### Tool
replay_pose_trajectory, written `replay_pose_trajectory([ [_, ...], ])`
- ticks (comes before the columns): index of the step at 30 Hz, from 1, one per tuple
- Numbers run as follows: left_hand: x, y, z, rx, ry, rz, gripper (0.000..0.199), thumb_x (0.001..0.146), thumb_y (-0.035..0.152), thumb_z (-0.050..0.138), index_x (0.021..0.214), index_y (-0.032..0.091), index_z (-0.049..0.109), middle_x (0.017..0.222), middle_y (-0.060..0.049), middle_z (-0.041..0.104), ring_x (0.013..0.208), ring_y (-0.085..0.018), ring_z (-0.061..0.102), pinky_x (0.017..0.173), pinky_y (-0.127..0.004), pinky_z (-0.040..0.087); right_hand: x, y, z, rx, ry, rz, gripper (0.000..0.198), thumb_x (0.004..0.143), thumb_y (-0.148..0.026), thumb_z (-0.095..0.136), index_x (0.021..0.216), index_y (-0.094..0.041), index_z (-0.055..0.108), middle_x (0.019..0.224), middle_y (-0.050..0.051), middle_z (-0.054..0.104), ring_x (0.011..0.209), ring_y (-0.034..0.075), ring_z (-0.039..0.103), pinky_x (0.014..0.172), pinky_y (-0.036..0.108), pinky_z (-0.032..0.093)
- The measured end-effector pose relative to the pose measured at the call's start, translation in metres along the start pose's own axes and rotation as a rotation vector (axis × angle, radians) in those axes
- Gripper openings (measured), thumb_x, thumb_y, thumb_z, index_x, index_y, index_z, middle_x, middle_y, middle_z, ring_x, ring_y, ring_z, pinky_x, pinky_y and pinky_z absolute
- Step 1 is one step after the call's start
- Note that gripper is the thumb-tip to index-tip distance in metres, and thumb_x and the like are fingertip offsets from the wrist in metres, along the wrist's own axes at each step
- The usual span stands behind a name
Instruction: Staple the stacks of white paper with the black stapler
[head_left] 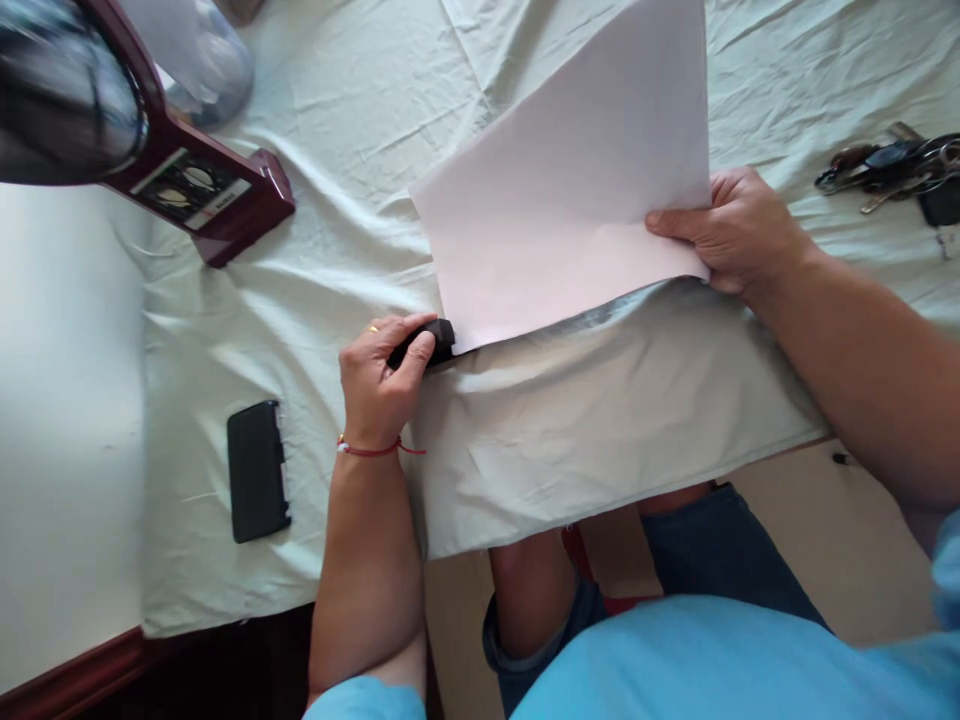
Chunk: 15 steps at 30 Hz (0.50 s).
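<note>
My left hand [379, 375] is closed around a small black stapler [444, 338], thumb pressed on its side. The stapler's front end meets the lower left corner of a white sheet of paper [570, 190]; whether one sheet or a thin stack lies there, I cannot tell. With the thumb on top and the fingers underneath, my right hand [754, 230] pinches the paper's lower right corner. The near edge of the paper bows up slightly off the cloth between both hands.
A pale green tablecloth [600, 420] covers the table, wrinkled in places. On the left lie a black phone case or phone [257, 472] and a dark red stand with a round glossy top [240, 205]. A clear plastic container [214, 70] stands behind; a bunch of keys [896, 165] rests at right.
</note>
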<state>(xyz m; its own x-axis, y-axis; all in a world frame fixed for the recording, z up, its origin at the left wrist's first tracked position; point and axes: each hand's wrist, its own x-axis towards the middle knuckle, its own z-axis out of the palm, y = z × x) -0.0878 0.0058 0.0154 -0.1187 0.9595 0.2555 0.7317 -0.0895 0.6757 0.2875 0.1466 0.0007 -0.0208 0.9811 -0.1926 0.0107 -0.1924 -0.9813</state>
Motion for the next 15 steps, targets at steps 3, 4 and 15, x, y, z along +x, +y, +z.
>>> replay_pose_trajectory([
  [3,0.0,-0.003,0.001,0.014,-0.02,0.025,0.026,0.1,0.041,0.074,0.111,0.03,0.094,0.108,-0.007,0.088,0.108,-0.034,0.079,0.104,-0.048,0.062,0.003,0.003,-0.002,-0.018,-0.007,0.002,0.01,0.089,-0.002,0.085,0.09,-0.009,0.079,0.09,0.002,0.079,0.087,0.014,0.077,0.083,0.03,0.069],
  [4,0.001,-0.005,0.001,0.027,-0.03,0.037,0.025,0.1,0.041,0.074,0.111,0.03,0.094,0.11,-0.008,0.088,0.111,-0.034,0.079,0.107,-0.05,0.062,0.003,0.003,-0.002,-0.023,-0.01,0.004,0.01,0.09,-0.002,0.085,0.09,-0.009,0.078,0.091,0.003,0.079,0.09,0.015,0.078,0.086,0.032,0.069],
  [15,0.0,-0.011,0.01,0.154,-0.05,0.086,0.039,0.103,0.053,0.07,0.118,0.026,0.094,0.12,-0.013,0.083,0.121,-0.034,0.074,0.116,-0.05,0.059,0.002,0.012,-0.002,0.03,-0.005,-0.123,0.01,0.089,-0.012,0.09,0.084,-0.013,0.08,0.084,0.001,0.075,0.074,0.008,0.063,0.085,0.031,0.068],
])
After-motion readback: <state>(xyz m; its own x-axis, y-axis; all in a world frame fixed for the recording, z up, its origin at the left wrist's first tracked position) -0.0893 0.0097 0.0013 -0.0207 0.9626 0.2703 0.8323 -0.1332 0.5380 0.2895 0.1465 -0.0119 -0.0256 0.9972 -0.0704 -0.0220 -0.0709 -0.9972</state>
